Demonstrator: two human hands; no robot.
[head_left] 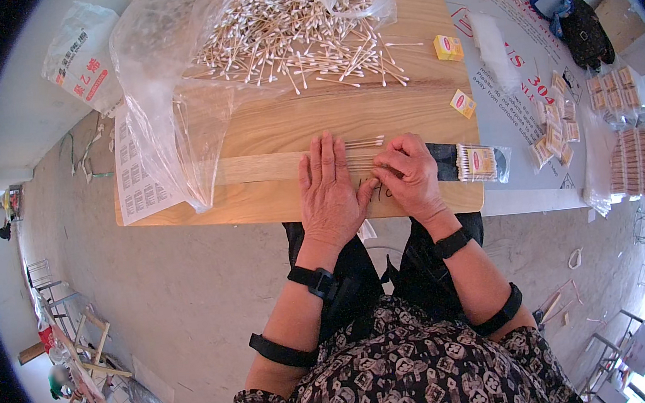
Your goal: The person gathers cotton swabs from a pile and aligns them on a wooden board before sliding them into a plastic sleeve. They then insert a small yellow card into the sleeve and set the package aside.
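My left hand (331, 193) lies flat on the wooden table (268, 121), fingers stretched out together and the thumb toward the right. Between my two hands a few cotton swabs (363, 143) lie in a loose row, partly under the left fingers. My right hand (411, 173) is curled, with thumb and forefinger pinched at the swabs' right ends; its fingertips partly hide what they grip. Just right of it, a clear pack of cotton swabs (468, 162) with a yellow and red label rests on a dark strip (442, 157).
A big heap of cotton swabs (283, 38) spills from a clear plastic bag (177, 138) at the back. Two small yellow cards (447, 47) lie toward the right edge. Finished-looking swab packs (641, 163) are stacked on the grey sheet-covered surface (516, 117) at right.
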